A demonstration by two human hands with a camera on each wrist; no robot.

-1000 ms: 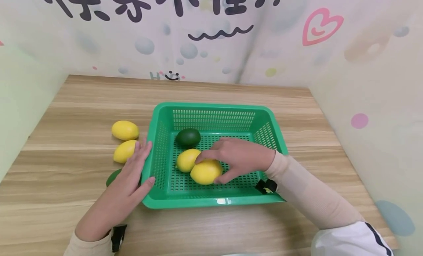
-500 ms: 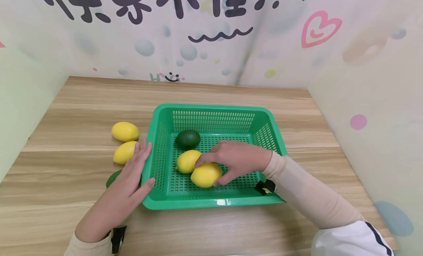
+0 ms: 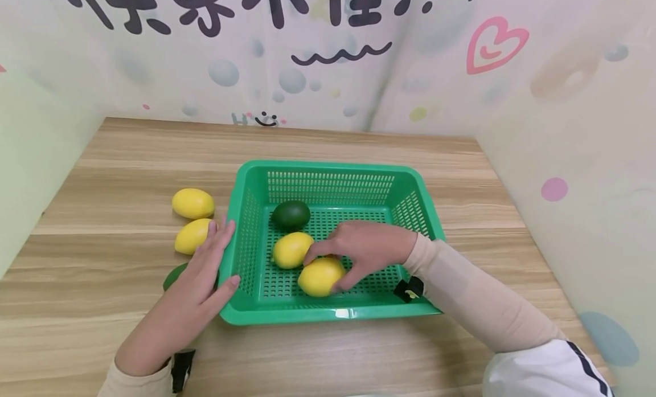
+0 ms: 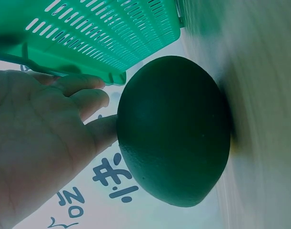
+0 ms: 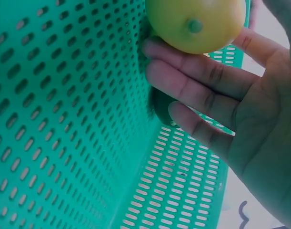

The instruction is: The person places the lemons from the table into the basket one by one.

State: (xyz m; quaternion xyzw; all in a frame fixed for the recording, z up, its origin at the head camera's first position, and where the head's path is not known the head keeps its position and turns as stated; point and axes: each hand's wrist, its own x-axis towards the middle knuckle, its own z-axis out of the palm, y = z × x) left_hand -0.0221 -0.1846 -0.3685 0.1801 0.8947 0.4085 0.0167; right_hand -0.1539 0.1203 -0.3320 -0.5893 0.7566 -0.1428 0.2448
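In the green basket (image 3: 333, 313), my right hand (image 3: 371, 246) holds the nearer lemon (image 3: 322, 277) between thumb and fingers. The right wrist view shows that lemon (image 5: 197, 24) against the fingers, close to the perforated floor. A second lemon (image 3: 291, 250) lies just beyond it, and a dark green, avocado-like fruit (image 3: 291, 216) sits farther back. My left hand (image 3: 197, 289) rests with extended fingers along the basket's left rim. Beneath it, partly hidden in the head view, is another dark green fruit (image 4: 174, 131) on the table.
Two more lemons lie on the wooden table (image 3: 102, 260) left of the basket: a far lemon (image 3: 193, 203) and a nearer lemon (image 3: 192, 237) partly behind my left fingers. A printed wall (image 3: 328, 101) closes off the back, with walls at both sides.
My right hand and the lemon it holds have shifted slightly towards me, opening a small gap from the other lemon. The left hand and basket have stayed in place.
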